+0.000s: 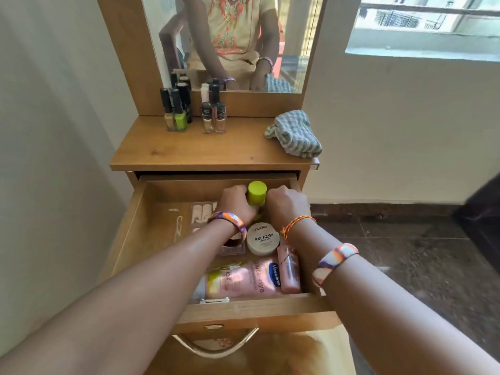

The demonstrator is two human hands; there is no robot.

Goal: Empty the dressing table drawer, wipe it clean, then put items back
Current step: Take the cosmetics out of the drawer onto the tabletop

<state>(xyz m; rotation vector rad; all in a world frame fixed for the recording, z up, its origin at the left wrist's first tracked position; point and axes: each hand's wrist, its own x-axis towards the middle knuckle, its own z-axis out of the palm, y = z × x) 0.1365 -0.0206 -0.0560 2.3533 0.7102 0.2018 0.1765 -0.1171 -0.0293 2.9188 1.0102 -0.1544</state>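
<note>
The wooden drawer stands pulled out. At its back, my left hand and my right hand both grip a bottle with a lime-green cap; its body is hidden between them. In front lie a round nail polish wipes tub, a pink Vaseline lotion tube, a small pink bottle and a card of press-on nails. The striped wiping cloth lies crumpled on the tabletop at right.
Several nail polish bottles stand at the back left of the tabletop, below the mirror. A metal handle hangs on the drawer front. A white wall is at left, dark floor at right.
</note>
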